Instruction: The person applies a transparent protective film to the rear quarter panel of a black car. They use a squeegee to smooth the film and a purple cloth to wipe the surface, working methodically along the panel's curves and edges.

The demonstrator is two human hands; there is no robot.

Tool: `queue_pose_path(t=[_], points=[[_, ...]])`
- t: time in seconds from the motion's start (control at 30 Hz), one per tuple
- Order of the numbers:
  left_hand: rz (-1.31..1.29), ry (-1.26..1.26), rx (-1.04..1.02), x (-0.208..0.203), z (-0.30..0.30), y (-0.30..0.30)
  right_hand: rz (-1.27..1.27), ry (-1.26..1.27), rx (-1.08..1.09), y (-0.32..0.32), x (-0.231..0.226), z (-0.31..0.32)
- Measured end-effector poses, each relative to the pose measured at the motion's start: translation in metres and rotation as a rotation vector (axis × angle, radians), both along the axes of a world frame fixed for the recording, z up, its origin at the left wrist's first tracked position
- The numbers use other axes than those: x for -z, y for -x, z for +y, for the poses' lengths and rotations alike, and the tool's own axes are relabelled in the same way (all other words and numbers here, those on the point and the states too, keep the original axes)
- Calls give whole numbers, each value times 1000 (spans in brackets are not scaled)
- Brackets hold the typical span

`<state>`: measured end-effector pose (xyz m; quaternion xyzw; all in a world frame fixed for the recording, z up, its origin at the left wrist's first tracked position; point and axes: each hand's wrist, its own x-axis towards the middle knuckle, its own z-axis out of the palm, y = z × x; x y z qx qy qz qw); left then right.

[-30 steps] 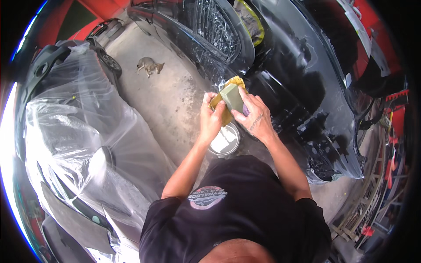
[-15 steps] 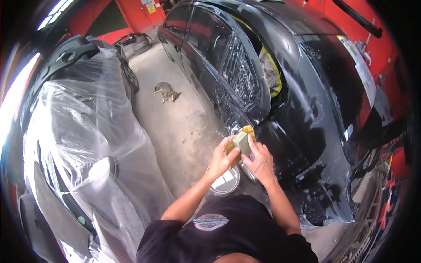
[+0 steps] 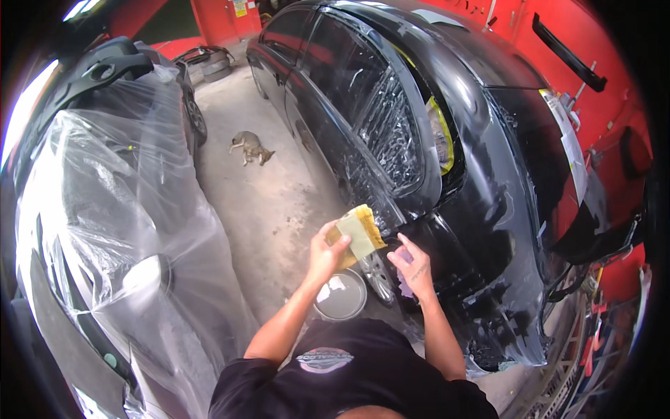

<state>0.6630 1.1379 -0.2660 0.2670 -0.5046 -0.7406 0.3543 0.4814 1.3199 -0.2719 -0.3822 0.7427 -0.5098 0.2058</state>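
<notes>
My left hand (image 3: 324, 255) grips a pale green flat block (image 3: 358, 237) together with a sheet of yellow-gold sandpaper (image 3: 370, 222). The paper sticks out past the block's far edge, and my thumb lies on the block. Just to the right, my right hand (image 3: 419, 271) is apart from the block, its fingers curled around a soft purple piece (image 3: 405, 285), perhaps a sponge or cloth; most of it is hidden by the hand. Both hands are above the floor beside the rear side of a dark car (image 3: 457, 262), whose paint is patchy black and grey.
Below my hands stands a round bucket (image 3: 365, 299) with greyish liquid. Next to it is the dark car's wheel (image 3: 379, 281). A second car under clear plastic sheeting (image 3: 174, 237) fills the left. A dog (image 3: 248, 145) lies on the concrete between the cars.
My right hand has let go of the block and moved right and down, bringing the purple piece into view. My left hand has turned the block's broad face up. The view has shifted slightly.
</notes>
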Motion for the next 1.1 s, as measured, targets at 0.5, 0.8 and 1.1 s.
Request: queue_pose_path(t=[0.5, 0.8, 1.1], points=[[185, -469, 61, 66, -68, -30, 200, -54, -93, -98, -12, -116], [302, -655, 116, 89, -93, -65, 764, -176, -169, -128, 56, -160], [-33, -826, -152, 241, -105, -114, -285, -490, -167, -142, 152, -157]])
